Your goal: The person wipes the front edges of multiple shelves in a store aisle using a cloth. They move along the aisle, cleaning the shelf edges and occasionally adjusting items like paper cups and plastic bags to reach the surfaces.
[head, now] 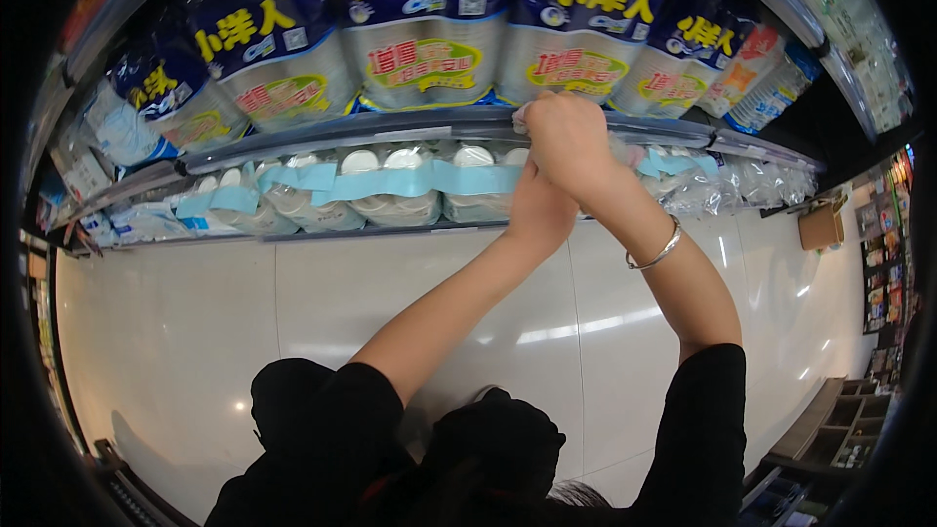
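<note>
My right hand (569, 133) is closed at the front rail (468, 117) of a store shelf. A bit of pale pinkish cloth (520, 119) sticks out on its left side. My left hand (543, 205) crosses just below, in front of the lower shelf; its fingers are hidden behind my right hand and wrist. Another pinkish patch (634, 155), perhaps the same cloth, shows to the right of my right wrist. Behind the rail stand plastic-wrapped stacks of disposable cups (424, 58) in blue printed bags. Under it are packs of white-topped cups (395, 194) with light-blue strips (392, 181).
Clear plastic packs (703, 190) lie at the lower shelf's right end, and white-blue packs (121, 124) at the upper left. A cardboard box (820, 225) stands on the tiled floor (454, 300) to the right. Dark shelving (834, 417) is at lower right.
</note>
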Motion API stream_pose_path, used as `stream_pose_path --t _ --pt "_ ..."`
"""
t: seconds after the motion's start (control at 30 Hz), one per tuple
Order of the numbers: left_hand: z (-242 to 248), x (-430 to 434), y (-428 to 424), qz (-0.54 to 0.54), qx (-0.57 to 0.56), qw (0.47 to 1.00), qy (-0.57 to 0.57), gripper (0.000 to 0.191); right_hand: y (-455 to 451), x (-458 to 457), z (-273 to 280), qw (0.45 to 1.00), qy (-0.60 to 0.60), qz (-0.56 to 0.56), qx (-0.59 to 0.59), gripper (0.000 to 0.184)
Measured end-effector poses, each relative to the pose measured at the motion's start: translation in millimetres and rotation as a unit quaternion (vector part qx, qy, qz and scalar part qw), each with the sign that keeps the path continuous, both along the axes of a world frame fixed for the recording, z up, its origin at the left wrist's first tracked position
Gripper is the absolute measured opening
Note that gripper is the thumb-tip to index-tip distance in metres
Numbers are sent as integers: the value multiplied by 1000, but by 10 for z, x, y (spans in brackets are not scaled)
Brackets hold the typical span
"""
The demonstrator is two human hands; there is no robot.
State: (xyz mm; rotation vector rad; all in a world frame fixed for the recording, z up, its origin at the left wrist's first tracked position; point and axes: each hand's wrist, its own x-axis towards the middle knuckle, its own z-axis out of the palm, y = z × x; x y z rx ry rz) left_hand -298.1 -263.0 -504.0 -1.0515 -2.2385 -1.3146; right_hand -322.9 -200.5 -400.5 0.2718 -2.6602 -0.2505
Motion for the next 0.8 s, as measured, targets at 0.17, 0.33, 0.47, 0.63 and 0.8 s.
stream_pose_path --t 0.17,0.33,0.47,0.63,0.8 --pt "-77 9 -20 -123 108 966 -201 42 -579 -176 -13 997 -2 39 -73 6" --pt "46 -20 -388 -75 80 994 11 37 -629 -181 62 991 -62 -17 -114 14" --pt "160 -287 -1518 -76 -219 958 167 41 -551 -139 28 990 -81 -21 -116 18" --pt "317 -764 -2193 118 -165 950 237 43 -613 -127 48 988 -85 -30 -128 18" --pt "171 -642 -2180 118 -158 950 240 47 -719 -106 105 988 -75 -56 -124 15"
